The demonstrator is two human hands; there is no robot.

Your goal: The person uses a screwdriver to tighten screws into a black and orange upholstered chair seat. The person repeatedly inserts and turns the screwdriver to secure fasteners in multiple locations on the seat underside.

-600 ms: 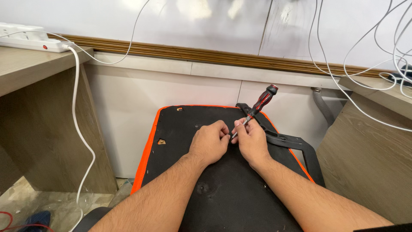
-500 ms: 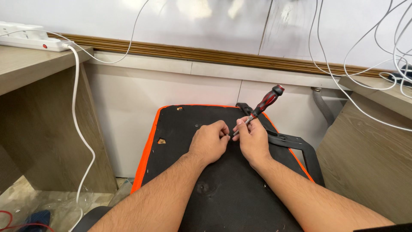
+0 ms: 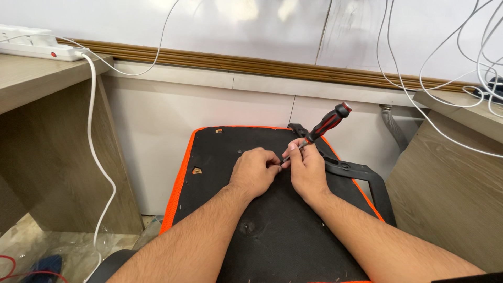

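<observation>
Screwdriver (image 3: 320,128) with a red and black handle slants up to the right over the black, orange-edged seat underside (image 3: 272,230), its tip down between both hands. Right hand (image 3: 307,170) grips its shaft near the tip; left hand (image 3: 255,172) is pinched shut just beside the tip, on what I cannot tell. Black armrest bracket (image 3: 356,173) lies right of them, a white power strip (image 3: 36,47) on the left desk
</observation>
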